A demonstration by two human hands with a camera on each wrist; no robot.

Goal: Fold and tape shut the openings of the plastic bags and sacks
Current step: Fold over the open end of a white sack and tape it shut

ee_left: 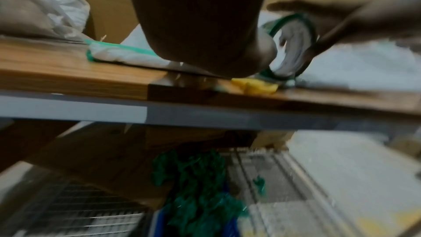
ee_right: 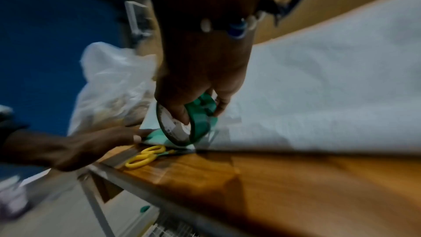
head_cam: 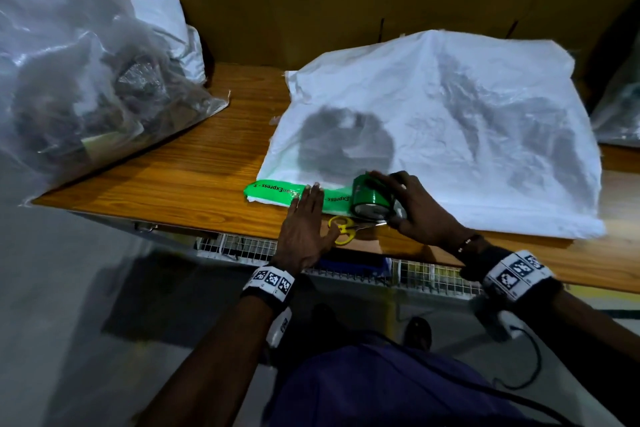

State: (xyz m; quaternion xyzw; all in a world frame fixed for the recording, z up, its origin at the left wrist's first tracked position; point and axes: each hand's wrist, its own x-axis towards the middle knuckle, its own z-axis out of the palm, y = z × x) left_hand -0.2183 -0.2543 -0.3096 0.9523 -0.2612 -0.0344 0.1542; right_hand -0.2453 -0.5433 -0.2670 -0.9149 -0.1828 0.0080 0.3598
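A white woven sack lies flat on the wooden table, its folded near edge covered at the left by a strip of green printed tape. My left hand presses flat, fingers straight, on that taped fold. My right hand grips a green tape roll standing on the fold just right of the left hand; the roll shows thumb inside its core in the right wrist view. The left wrist view shows the folded edge and the roll, blurred.
Yellow-handled scissors lie at the table's near edge under my hands. A clear plastic bag of dark items sits on the left. Another bag is at far right. A wire basket hangs below the table.
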